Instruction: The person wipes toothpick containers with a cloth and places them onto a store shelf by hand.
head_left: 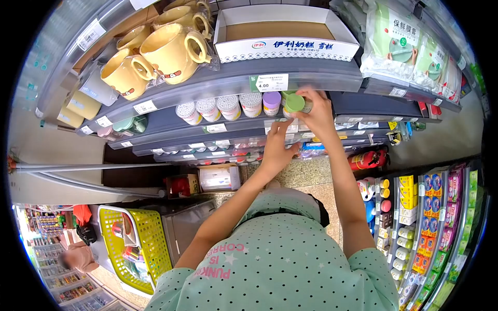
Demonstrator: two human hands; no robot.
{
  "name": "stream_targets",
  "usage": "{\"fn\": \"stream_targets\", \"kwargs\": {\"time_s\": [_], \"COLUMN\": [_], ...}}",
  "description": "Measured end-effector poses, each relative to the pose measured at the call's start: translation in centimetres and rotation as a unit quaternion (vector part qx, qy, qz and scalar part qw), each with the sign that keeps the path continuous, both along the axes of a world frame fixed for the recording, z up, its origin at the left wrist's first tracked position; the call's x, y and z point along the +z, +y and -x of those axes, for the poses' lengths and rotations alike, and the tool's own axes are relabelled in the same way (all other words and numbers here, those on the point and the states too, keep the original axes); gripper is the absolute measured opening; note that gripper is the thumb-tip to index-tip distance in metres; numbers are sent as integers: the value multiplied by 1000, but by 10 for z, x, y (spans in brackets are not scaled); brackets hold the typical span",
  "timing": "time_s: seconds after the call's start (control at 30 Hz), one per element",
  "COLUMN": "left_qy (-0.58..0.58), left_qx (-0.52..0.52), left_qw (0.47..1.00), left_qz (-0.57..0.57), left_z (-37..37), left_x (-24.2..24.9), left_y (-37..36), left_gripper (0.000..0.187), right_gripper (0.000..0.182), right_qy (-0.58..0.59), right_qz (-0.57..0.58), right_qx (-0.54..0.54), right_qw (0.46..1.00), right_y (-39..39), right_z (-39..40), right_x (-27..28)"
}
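My right hand is closed around a small container with a green lid, at the front edge of the shelf. Just below it, my left hand has its fingers stretched up to the shelf edge, with the thumb apart; its fingertips are right by the base of the green-lidded container. A purple-lidded container stands to the left of it. Further left is a row of white-topped cotton swab tubs. More green shows behind the held container, partly hidden by it and my fingers.
Above are yellow mugs, a white cardboard box and bagged goods. A yellow-green basket holding goods stands at lower left, with a person beyond. A fire extinguisher and packed shelves are at right.
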State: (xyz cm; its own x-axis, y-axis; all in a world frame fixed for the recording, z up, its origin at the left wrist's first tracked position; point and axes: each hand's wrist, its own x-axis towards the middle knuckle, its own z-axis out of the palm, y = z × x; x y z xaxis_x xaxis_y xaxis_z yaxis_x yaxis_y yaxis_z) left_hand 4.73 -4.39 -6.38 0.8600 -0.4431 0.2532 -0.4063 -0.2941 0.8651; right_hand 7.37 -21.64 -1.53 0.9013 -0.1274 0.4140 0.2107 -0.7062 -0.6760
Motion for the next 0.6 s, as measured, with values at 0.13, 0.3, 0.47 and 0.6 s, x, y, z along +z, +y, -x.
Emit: {"fn": "stream_targets", "kwargs": {"time_s": [0.13, 0.3, 0.47, 0.6], "left_qy": [26, 26, -10, 75], "left_qx": [10, 11, 24, 26], "left_qw": [999, 1000, 1000, 996], "left_qz": [-17, 0, -16, -29], "left_z": [-5, -12, -14, -9], "left_x": [2, -3, -15, -4], "left_y": [-2, -3, -2, 3], "left_gripper": [69, 70, 70, 70], "right_gripper": [55, 55, 55, 55], "right_qy": [-17, 9, 35, 3], "right_qz": [48, 74, 88, 138], "right_qx": [-19, -39, -53, -69], "right_qw": [999, 996, 994, 988], "right_y": [-3, 1, 3, 4], "right_z": [-9, -15, -20, -20], "right_x": [-7, 1, 3, -1]}}
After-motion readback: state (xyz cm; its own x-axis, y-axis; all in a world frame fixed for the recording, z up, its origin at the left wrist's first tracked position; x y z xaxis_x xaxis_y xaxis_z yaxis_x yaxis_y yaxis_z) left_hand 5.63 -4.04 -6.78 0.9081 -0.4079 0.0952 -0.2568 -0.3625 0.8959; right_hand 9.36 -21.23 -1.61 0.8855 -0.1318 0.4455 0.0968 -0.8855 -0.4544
